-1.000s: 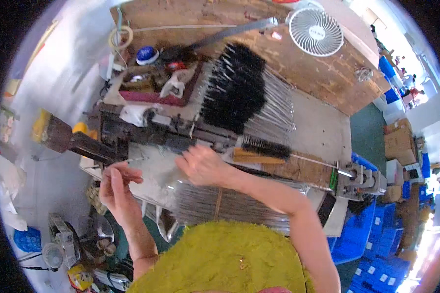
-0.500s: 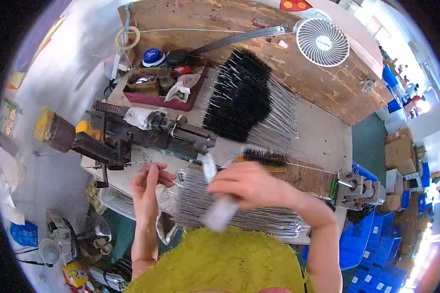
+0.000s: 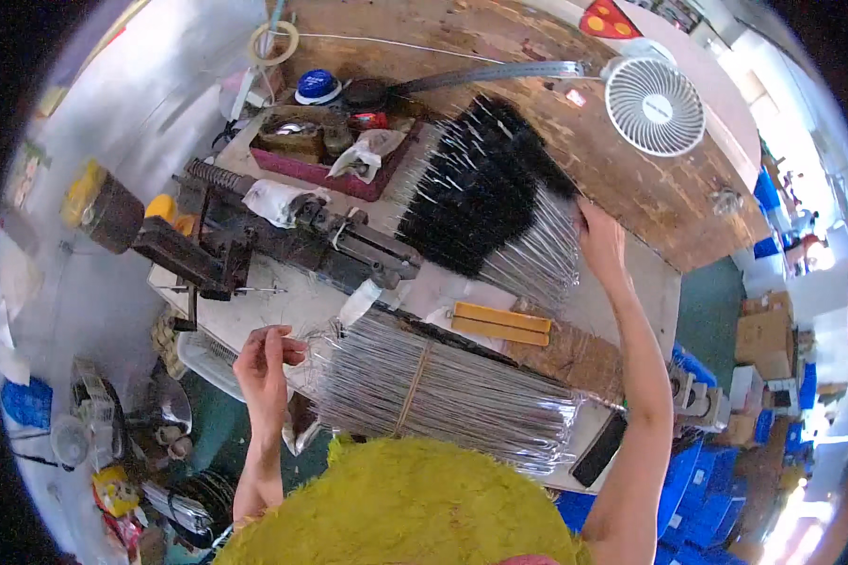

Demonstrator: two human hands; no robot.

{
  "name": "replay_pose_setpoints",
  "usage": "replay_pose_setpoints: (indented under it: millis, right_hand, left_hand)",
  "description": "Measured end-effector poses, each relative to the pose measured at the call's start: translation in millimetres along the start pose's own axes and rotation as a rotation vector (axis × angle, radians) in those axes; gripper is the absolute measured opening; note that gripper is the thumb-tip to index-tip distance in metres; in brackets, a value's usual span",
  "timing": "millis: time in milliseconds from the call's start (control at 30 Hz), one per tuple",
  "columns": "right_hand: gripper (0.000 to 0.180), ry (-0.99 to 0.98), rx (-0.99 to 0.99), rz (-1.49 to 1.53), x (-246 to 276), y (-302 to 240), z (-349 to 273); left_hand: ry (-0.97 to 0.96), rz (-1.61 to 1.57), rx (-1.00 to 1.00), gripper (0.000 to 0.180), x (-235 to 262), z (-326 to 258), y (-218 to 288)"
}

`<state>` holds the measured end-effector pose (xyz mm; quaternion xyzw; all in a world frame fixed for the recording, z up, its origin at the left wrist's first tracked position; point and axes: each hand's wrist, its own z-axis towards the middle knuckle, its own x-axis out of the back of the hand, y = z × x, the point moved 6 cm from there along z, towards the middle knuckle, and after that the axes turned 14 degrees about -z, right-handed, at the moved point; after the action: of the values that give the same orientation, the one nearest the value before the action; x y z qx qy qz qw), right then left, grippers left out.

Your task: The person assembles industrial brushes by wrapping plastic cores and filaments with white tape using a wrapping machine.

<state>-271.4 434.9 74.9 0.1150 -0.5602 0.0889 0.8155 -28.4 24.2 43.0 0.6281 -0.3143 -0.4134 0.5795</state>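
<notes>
At the far right of a pile of black bristle brushes [image 3: 466, 202] with bare wire stems, my right hand [image 3: 601, 243] is closed round the stem end of a brush [image 3: 553, 177], which lies along the pile's upper edge. My left hand [image 3: 266, 365] is at the near left, fingers drawn together beside the left ends of a bundle of thin metal wires [image 3: 443, 386]. Whether a wire is between those fingers is too fine to make out. A band ties the bundle across its middle. Beyond it lies a yellow block [image 3: 501, 325].
A dark metal machine [image 3: 301, 245] runs along the left, with a clamp head [image 3: 697, 400] at the right. Behind stand a red tray [image 3: 377, 184] of small items and a white fan [image 3: 654, 106]. A black phone-like slab [image 3: 598, 450] lies near the front edge.
My right hand has moved from above the wire bundle to the brush pile at the far right. The brush that was over the yellow block is gone from there. My left hand stays near the wire ends.
</notes>
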Motion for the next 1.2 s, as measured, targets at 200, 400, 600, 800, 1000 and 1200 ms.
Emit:
replay_pose_setpoints:
  millis: [200, 400, 600, 800, 1000, 1200]
  right_hand:
    - [0.041, 0.121, 0.016, 0.103, -41.3, -11.3, 65.0]
    - [0.050, 0.198, 0.170, 0.092, 6.0, -32.3, 16.6]
    - [0.039, 0.108, 0.261, 0.131, 45.8, -76.9, -52.7]
    - [0.028, 0.097, 0.380, 0.218, 79.2, -149.8, -90.0]
    - [0.022, -0.018, 0.557, 0.175, 86.1, -205.8, -106.1]
    - [0.021, -0.136, 0.540, 0.132, 75.7, -217.1, -120.2]
  left_hand:
    - [0.316, 0.129, -0.153, 0.022, 67.0, -30.4, -6.3]
    - [0.795, 0.320, -0.191, 0.027, 183.6, -39.1, -76.0]
    - [0.968, 0.901, -0.113, 0.018, 282.0, -65.1, -146.8]
    - [0.664, 1.074, -0.006, 0.026, 278.1, -16.0, -205.4]
    - [0.605, 0.887, 0.128, 0.075, 257.8, 56.0, -256.7]
    - [0.428, 1.199, 0.175, 0.089, 245.2, 106.2, -270.2]
